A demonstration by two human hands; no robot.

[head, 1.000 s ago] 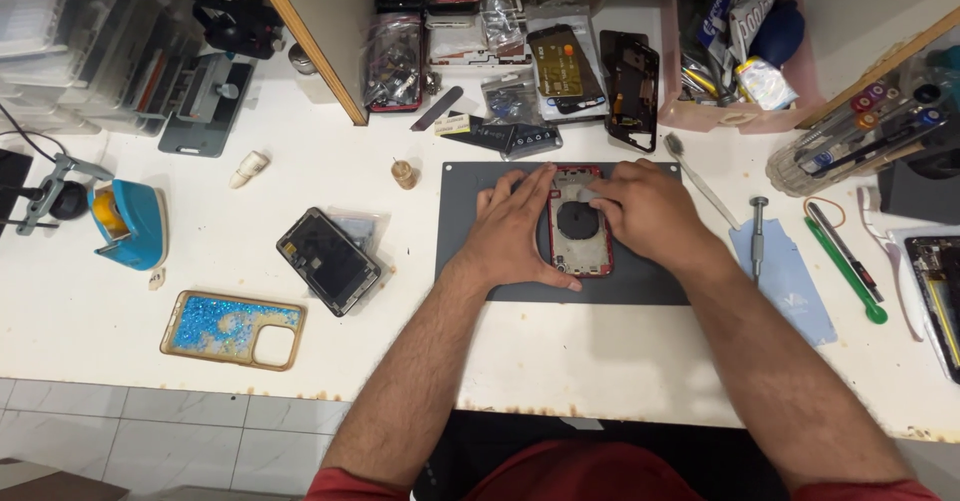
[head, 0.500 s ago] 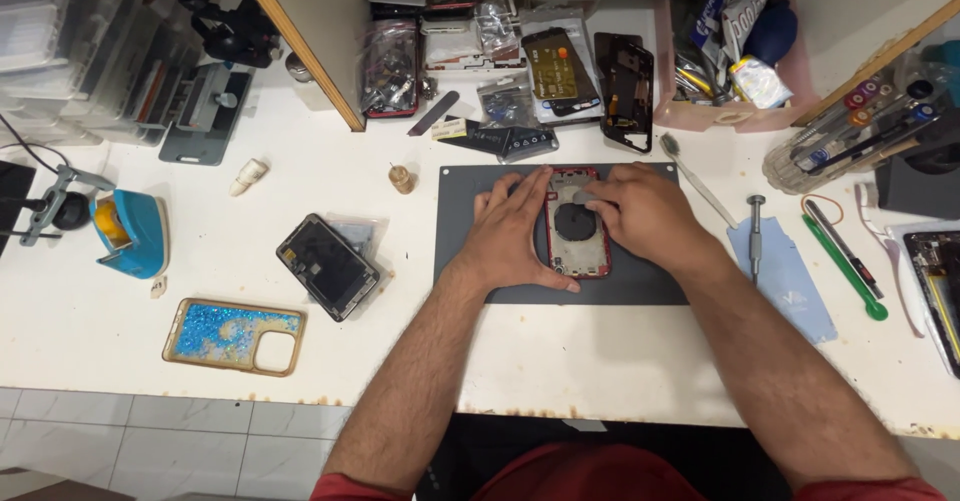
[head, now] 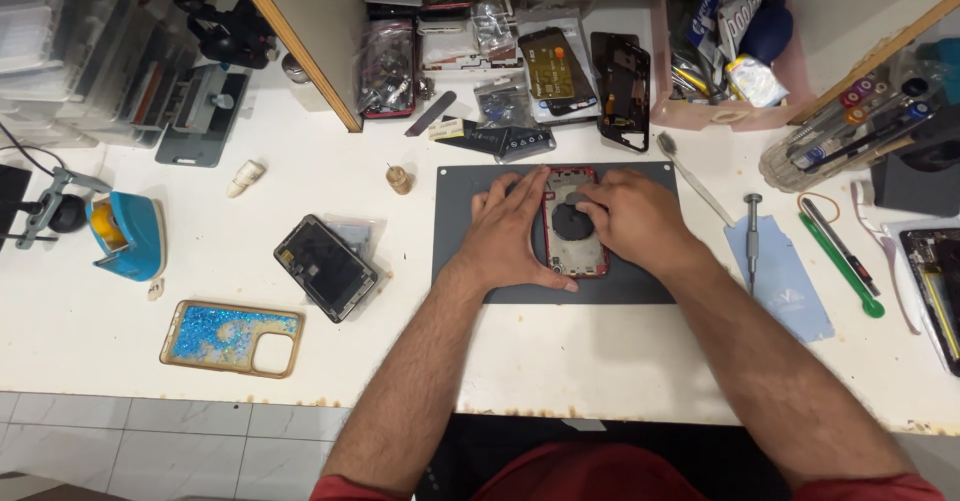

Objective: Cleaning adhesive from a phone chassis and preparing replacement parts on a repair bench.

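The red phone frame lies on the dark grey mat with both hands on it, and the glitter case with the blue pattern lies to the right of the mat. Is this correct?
Not quite. The head view shows the glitter case left of the dark grey mat, near the table's front edge. The rest holds: the left hand and right hand rest on the red phone frame.

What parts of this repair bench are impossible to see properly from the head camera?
- Red phone housing: its left edge lies under the left hand, its upper right under the right hand.
- Right fingertips: what they press is too small to tell.
- Pink bin: contents jumbled, top cut by the frame edge.
- Opened device: cut off by the right edge.
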